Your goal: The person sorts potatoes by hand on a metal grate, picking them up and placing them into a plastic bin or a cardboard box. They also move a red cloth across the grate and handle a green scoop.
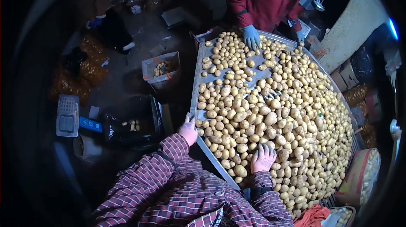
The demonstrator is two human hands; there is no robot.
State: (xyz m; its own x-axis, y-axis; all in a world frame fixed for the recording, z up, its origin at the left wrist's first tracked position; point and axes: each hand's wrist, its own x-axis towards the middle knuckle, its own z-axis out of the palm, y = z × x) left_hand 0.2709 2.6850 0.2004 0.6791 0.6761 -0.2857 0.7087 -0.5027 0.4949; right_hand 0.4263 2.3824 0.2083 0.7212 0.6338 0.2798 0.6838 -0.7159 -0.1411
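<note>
A broad heap of potatoes (pixel 292 121) covers a metal-edged sorting table (pixel 220 165) in front of me. My left hand (pixel 188 131), in a pinkish glove with dark fingertips, rests against the table's left rim beside the potatoes. Its fingers point away from me and hold no potato that I can see. On the near part of the heap lies my right hand (pixel 263 159), gloved alike, palm down with its fingers spread over the potatoes. Whatever is under that palm is hidden.
Across the table, a person in a red top (pixel 262 2) reaches blue gloves (pixel 251 37) into the potatoes. On the left are a crate with potatoes (pixel 161 67), a scale (pixel 67 115) and filled sacks (pixel 91 60). A bulging sack (pixel 359 176) stands at right.
</note>
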